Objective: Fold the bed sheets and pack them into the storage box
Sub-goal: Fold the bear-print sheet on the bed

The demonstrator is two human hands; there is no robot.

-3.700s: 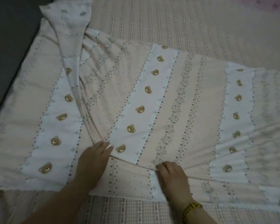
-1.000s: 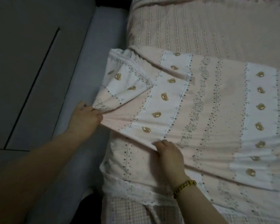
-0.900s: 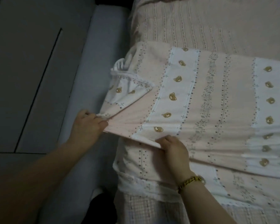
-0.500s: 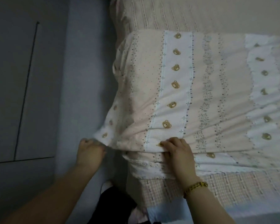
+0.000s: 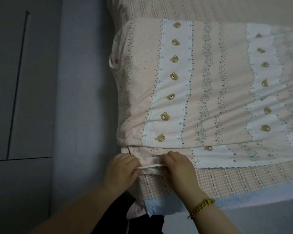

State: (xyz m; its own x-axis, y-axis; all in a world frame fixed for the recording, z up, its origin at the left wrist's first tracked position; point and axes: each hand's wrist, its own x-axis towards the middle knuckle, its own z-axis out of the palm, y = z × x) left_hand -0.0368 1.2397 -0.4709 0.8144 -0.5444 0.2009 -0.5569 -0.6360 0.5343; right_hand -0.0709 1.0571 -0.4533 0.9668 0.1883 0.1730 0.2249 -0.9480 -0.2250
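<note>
Pink bed sheet (image 5: 210, 85) has its near edge pinched by left hand (image 5: 122, 168) and right hand (image 5: 178, 167).

Folded pink-and-white striped bed sheet (image 5: 201, 92) with bear print lies flat on bed.

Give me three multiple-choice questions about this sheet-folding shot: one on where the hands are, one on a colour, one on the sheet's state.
1. Where do the left hand and right hand grip the sheet? A far edge B near left corner C right end
2. The bracelet on the right wrist is: A yellow B red C black
3. The sheet lies: A heaped B boxed C folded flat in layers
1 B, both hold its near left corner; 2 A, yellow beads show; 3 C, a lower layer peeks out below.
</note>
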